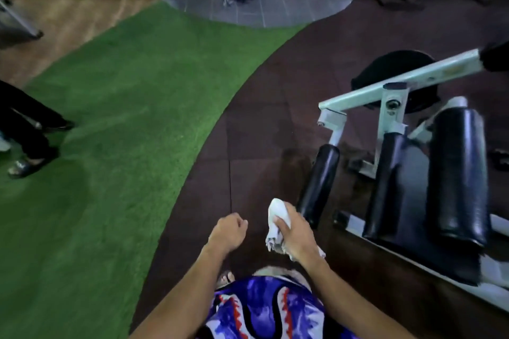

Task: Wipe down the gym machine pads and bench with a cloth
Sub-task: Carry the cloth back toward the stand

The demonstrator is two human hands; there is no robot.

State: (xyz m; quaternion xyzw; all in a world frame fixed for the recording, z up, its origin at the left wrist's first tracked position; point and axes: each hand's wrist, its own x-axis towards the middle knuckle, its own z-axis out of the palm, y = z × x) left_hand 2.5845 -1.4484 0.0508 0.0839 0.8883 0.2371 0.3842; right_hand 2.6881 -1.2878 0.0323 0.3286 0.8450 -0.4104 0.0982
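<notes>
Cloth [278, 221] sits bunched in your right hand [296, 231], fingers wrapped round it so a smooth wad pokes out the front, ready to press on vinyl. Your left hand [230, 232] hangs beside it, fingers curled on nothing, free to steady you. Just beyond the cloth stands the nearest roller pad [319, 184], not yet touched as far as I can tell. Further right lie the middle pad [385, 187], the thick pad [457, 176] and the pale frame [391, 91], so you'd likely start nearest and work across.
</notes>
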